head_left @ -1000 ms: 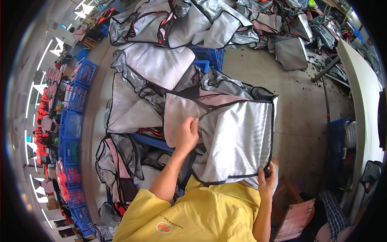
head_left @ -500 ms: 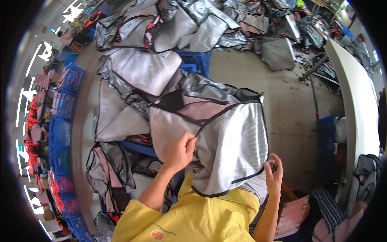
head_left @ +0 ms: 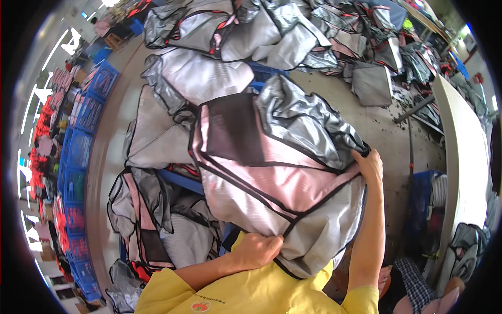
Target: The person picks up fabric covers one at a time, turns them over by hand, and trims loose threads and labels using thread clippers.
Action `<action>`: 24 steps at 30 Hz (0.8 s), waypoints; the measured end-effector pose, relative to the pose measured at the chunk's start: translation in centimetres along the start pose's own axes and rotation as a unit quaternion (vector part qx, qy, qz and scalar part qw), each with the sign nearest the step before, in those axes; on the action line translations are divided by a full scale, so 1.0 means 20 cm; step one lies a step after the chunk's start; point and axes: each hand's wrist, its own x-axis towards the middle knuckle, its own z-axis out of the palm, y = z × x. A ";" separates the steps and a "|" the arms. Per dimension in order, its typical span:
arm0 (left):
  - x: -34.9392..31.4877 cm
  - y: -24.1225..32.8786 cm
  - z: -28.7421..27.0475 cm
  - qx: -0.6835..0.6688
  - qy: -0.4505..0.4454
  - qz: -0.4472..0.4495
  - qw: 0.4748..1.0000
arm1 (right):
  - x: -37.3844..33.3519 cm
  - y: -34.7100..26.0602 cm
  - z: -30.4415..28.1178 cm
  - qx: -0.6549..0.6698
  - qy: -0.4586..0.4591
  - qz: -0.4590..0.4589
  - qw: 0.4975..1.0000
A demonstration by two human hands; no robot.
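Note:
A large sewn piece of silver and pink fabric with black edging (head_left: 314, 191) spreads out in front of my body. It has a dark panel (head_left: 235, 128) at its upper left and a crumpled silver flap (head_left: 306, 123) along its far side. My left hand (head_left: 259, 250) is closed in a pinch on the black-edged fabric near my stomach. At the far right corner, my right hand (head_left: 370, 165) grips the edge, thumb over the cloth. Fingers under the fabric are hidden.
Similar silver pieces (head_left: 204, 78) lie heaped beyond and to the left, some over blue crates (head_left: 269, 73). More blue crates (head_left: 76, 178) line the left side. A pale upright board (head_left: 460, 167) stands at right, with a blue crate (head_left: 426, 196) beside it. Dark scraps litter the floor.
My right hand has moved up and taken hold of the far right corner. My left hand has come nearer my body. The fabric has opened out, baring its pink and dark panels.

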 end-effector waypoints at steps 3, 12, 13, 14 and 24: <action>-0.06 -0.01 0.02 0.012 0.005 -0.042 0.999 | -0.07 0.12 0.05 0.065 0.007 -0.067 0.996; 0.44 -0.41 -0.55 0.161 -0.086 -0.046 0.982 | -0.57 0.00 -0.07 0.376 0.080 -0.029 0.923; 0.39 -0.55 -0.51 0.166 -0.159 -0.091 0.969 | -0.61 -0.02 -0.09 0.378 0.083 -0.036 0.921; 0.39 -0.60 -0.50 0.170 -0.182 -0.053 0.967 | -0.65 -0.04 -0.14 0.413 0.101 -0.027 0.904; 0.37 -0.35 -0.94 0.319 0.238 0.073 0.915 | -0.83 -0.24 -0.51 0.486 0.346 -0.101 0.797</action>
